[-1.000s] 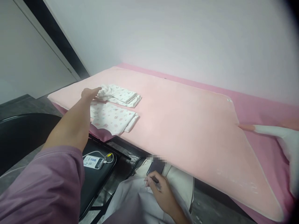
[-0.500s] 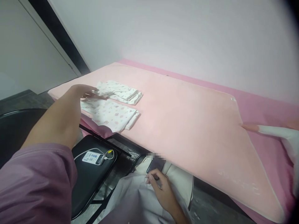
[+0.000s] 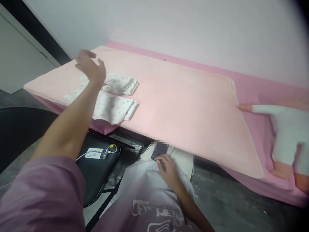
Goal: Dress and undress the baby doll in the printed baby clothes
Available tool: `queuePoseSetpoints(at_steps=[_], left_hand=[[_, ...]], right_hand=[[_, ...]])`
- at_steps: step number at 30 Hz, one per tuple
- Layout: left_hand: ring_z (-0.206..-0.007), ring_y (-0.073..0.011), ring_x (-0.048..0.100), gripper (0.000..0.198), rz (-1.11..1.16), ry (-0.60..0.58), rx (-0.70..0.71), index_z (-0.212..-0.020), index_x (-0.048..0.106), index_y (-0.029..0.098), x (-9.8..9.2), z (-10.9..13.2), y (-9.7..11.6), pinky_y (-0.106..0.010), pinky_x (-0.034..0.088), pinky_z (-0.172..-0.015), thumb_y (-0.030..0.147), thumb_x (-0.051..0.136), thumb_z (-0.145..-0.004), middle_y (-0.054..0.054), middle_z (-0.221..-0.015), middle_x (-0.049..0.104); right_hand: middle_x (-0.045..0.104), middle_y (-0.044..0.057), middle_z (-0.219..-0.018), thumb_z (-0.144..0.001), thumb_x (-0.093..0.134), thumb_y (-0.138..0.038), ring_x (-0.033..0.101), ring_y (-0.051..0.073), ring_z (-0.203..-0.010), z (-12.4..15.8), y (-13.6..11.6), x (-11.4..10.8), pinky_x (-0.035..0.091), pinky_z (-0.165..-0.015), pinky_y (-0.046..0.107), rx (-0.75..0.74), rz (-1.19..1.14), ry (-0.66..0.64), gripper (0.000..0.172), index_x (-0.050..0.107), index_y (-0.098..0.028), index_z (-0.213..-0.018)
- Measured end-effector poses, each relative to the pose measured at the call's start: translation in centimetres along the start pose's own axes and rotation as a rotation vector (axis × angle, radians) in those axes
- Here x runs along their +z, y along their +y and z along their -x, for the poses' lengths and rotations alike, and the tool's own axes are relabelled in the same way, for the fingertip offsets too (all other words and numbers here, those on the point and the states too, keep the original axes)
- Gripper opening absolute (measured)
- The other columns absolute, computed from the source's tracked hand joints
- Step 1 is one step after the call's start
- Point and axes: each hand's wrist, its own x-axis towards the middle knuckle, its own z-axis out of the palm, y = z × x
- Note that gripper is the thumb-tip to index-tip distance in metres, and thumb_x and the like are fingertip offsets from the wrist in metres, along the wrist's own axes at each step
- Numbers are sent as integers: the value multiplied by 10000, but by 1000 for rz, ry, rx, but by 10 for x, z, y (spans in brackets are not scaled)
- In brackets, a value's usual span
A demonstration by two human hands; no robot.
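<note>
My left hand (image 3: 91, 67) is raised over the left part of the table, fingers bent and apart, with nothing in it. Below and beside it are two folded white cloth pieces with small printed figures: the farther folded cloth (image 3: 120, 83) and the nearer folded cloth (image 3: 112, 108). My left forearm hides part of both. My right hand (image 3: 169, 170) rests on my lap with loosely bent fingers. Its fingertips are at the lower edge of a dark phone (image 3: 160, 150), which lies on my lap; a firm grip does not show.
A pale pink mat (image 3: 183, 106) covers most of the table. A doll-like figure in white clothing (image 3: 285, 129) lies at the right, one arm touching the mat's edge. On a black chair (image 3: 96, 180) lies a white device (image 3: 96, 153) with a cable. A wall stands behind.
My left hand has lifted off the folded cloths and risen. The view has shifted, bringing more of the doll-like figure in. My right hand stays by the phone.
</note>
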Motion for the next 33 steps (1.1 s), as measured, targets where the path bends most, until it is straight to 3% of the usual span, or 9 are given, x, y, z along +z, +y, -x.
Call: queuePoseSetpoints(at_steps=[1,4,7,12,18,22,25,30,33], left_hand=[[-1321,-135,482,386,47,90,-44,-1179,509,26,6,15,35,-436,220,-1025,409,514,-1219,-69,-1366,644],[-1246,-168,586,345,216,14,203,-1403,501,130,9,84,132,-436,344,-1097,411,417,-1221,-35,-1450,637],[-1372,-227,589,457,243,-151,389,-1557,440,279,-9,176,179,-512,397,-1131,529,265,-1217,11,-1563,554],[-1411,-354,604,453,297,-418,384,-1506,538,462,-38,299,141,-670,513,-1104,605,534,-1076,-2,-1515,614],[-1036,-338,725,344,565,-328,275,-1317,584,473,-54,358,45,-661,619,-956,350,636,-1001,-48,-1089,697],[-1015,-321,699,317,493,-282,184,-1304,601,442,-66,361,8,-619,604,-949,321,639,-1013,-53,-1139,684],[-1153,-314,669,317,405,-150,186,-1334,608,347,-67,336,-1,-577,575,-1053,340,649,-1021,-81,-1251,660],[-1448,-243,497,471,300,81,204,-1508,447,106,-49,239,-12,-452,429,-1259,235,606,-1083,-170,-1542,515],[-1505,-216,379,500,198,256,-60,-1482,357,42,-42,171,-38,-459,213,-1366,130,622,-1067,-195,-1591,431]], right_hand=[[693,111,-1331,-1148,524,-414,621,273,-1278,2,9,-1,487,-1155,463,-29,76,29,323,788,-284,-1281],[447,81,-1686,-1136,531,-439,365,348,-1585,3,42,-7,319,-1314,613,-56,239,43,398,735,-375,-1472],[464,116,-1665,-1156,431,-486,324,387,-1609,-5,76,-13,283,-1315,691,43,290,91,484,688,-348,-1542],[505,174,-1646,-1173,316,-542,337,366,-1615,-18,108,-19,243,-1345,683,192,232,346,600,568,-225,-1615],[561,187,-1567,-1162,378,-538,509,286,-1498,2,114,-11,411,-1292,517,179,98,375,544,561,-197,-1545],[626,180,-1478,-1156,421,-516,606,258,-1377,8,118,-8,520,-1171,440,140,35,386,489,605,-183,-1463],[684,177,-1395,-1145,445,-533,658,268,-1283,3,127,-8,547,-1115,451,155,-1,425,467,646,-178,-1372],[732,165,-1340,-1116,490,-581,716,280,-1126,-1,142,-3,584,-1011,461,186,-51,457,468,658,-198,-1324],[752,170,-1306,-1112,485,-606,739,273,-1010,0,143,-2,588,-958,452,212,-68,453,493,664,-190,-1307]])
